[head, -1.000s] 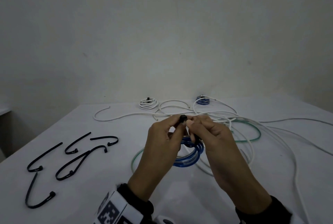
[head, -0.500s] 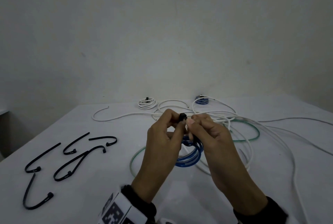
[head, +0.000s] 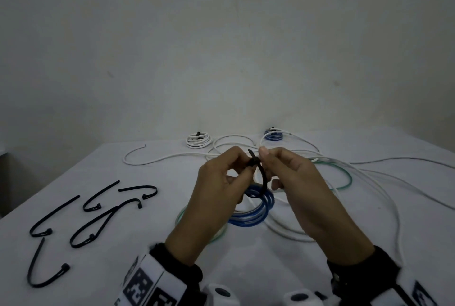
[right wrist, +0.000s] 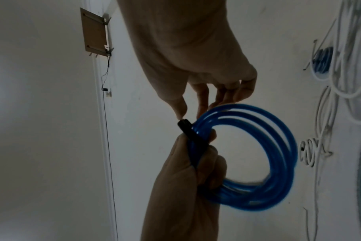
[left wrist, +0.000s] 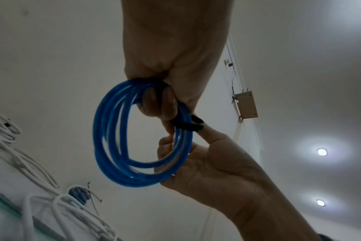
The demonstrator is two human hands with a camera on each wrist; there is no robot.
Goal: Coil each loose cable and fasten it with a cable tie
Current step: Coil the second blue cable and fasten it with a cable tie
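Two tied coils point(head: 199, 139) lie beyond the hands, while the left hand point(head: 216, 197) pinches the black cable tie point(head: 256, 165) around the blue coil point(head: 256, 212), the right hand point(head: 302, 190) grips its strap, and white cables point(head: 369, 175) and a green cable point(head: 344, 172) remain loose.

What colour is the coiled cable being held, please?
The coiled cable is blue, clearest in the left wrist view.

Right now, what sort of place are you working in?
Probably a plain indoor workroom, not a fitted workshop: a white table against a bare wall, spread with loose white cables and spare ties. Recessed ceiling lights show in the left wrist view.
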